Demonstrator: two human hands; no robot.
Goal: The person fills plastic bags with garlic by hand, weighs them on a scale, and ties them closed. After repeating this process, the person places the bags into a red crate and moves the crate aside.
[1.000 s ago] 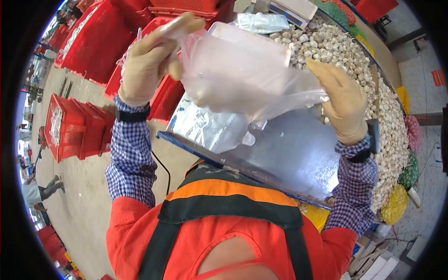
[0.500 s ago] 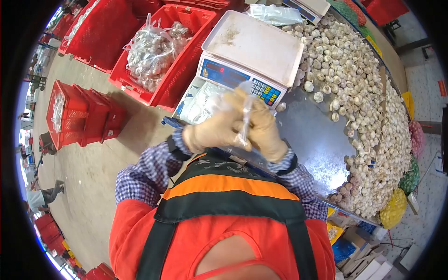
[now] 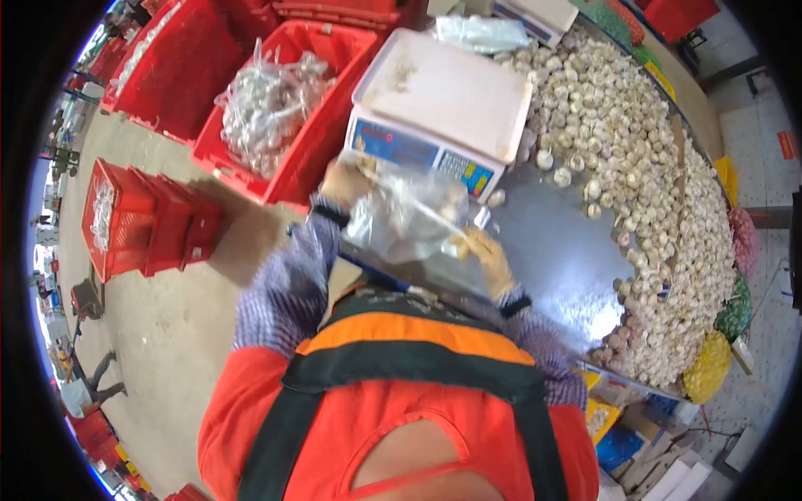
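A clear plastic bag (image 3: 409, 219) is stretched between my two hands in front of the weighing scale (image 3: 447, 96). My left hand (image 3: 344, 185) is closed on its left edge, near the scale's display. My right hand (image 3: 489, 260) pinches the right side, lower down over the metal table (image 3: 547, 242). Both hands wear pale gloves, and their fingers are a little blurred. The scale's pan is bare. To its right lies a large heap of garlic bulbs (image 3: 601, 117), with a few loose bulbs at the heap's near edge.
A red crate (image 3: 288, 179) of bagged garlic (image 3: 271, 108) stands left of the scale. Stacked red crates (image 3: 150, 221) sit on the floor further left. Pale plastic packs (image 3: 480, 33) lie behind the scale. Mesh sacks (image 3: 707, 367) line the table's right edge.
My hands were close together on a bunched strip of plastic. They have moved apart, left hand up and left, right hand slightly down and right, and the bag is now spread wide.
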